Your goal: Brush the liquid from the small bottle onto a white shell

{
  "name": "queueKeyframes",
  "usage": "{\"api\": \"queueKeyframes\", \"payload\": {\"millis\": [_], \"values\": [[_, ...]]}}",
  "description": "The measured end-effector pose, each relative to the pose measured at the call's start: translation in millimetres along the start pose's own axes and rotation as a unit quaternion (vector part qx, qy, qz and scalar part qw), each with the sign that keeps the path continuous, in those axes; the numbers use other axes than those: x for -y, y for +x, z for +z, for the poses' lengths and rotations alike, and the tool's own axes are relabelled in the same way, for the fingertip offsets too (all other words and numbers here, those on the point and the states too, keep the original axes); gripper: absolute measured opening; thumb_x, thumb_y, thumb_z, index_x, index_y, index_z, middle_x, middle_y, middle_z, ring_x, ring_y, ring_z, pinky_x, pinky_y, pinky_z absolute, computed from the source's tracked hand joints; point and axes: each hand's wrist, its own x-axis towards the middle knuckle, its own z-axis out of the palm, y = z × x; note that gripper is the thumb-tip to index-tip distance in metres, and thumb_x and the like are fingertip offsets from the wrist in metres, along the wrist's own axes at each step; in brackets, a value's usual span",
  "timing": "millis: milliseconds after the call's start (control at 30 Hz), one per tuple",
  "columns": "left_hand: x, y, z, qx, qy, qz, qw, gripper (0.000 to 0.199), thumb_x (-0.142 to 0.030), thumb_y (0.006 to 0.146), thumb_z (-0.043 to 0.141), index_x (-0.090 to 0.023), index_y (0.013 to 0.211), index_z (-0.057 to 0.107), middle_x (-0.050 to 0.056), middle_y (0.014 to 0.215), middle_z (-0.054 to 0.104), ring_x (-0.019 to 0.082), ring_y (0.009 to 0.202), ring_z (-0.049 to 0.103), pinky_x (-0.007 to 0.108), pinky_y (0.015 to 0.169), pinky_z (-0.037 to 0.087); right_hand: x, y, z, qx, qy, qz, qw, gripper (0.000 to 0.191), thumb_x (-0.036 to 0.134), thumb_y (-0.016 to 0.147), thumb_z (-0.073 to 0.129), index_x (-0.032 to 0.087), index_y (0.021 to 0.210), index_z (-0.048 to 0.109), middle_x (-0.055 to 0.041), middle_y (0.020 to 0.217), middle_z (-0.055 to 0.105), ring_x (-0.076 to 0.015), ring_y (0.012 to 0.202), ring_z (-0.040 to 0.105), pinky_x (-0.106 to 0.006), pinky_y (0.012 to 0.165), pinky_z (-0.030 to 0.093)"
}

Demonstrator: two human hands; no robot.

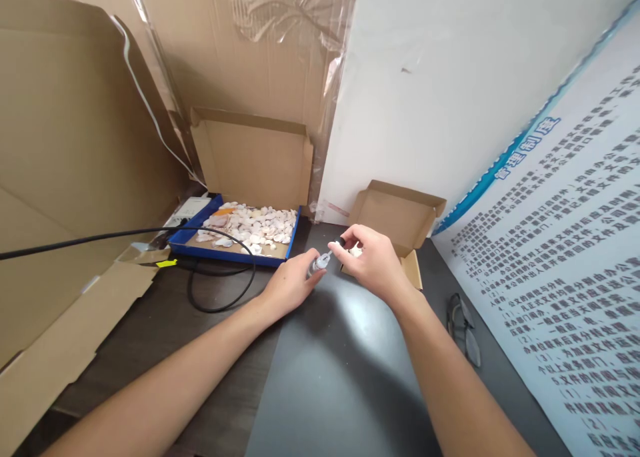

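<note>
My left hand (290, 280) is closed around a small clear bottle (320, 262), which is tilted with its neck toward the right. My right hand (375, 260) pinches a small dark cap (341, 242) with a thin pale stem pointing at the bottle's mouth. The stem's tip is too small to tell whether it sits inside the neck. Both hands are above the table near its back. Behind the right hand, partly hidden, is a small open cardboard box (413, 269) with something whitish in it.
A blue-sided tray (233, 257) of white shells (257, 224) stands back left, its cardboard lid (253, 157) raised. A black cable (220, 309) loops in front. Glasses (464, 330) lie at the right, beside a printed poster (565, 244). Cardboard panels (65, 144) wall the left side.
</note>
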Motion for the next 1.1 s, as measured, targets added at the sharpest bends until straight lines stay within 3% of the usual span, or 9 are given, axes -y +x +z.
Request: {"api": "queueKeyframes", "payload": {"millis": [300,1100], "values": [[1.7,0.5,1.6,0.002,0.005,0.009,1.000,0.016,-0.039,0.094,0.051,-0.024,0.098,0.053,-0.001,0.084,0.062,0.019,0.073,0.057,0.027,0.064,0.034,2.8,0.0,0.7,0.005,0.008,-0.028,1.000,0.021,0.034,0.086,0.067,0.020,0.076,0.055,0.0001,0.074,0.063,-0.0155,0.070,0.058,-0.027,0.066,0.042],[-4.0,-1.7,-3.4,-0.028,0.001,-0.031,0.999,0.022,-0.042,0.092,0.054,-0.025,0.085,0.041,-0.004,0.071,0.053,0.018,0.065,0.051,0.026,0.061,0.030,-2.4,0.1,-7.0,-0.017,0.015,0.002,1.000,0.027,0.037,0.085,0.067,0.021,0.070,0.051,0.0009,0.070,0.060,-0.0139,0.062,0.051,-0.027,0.060,0.040]]}}
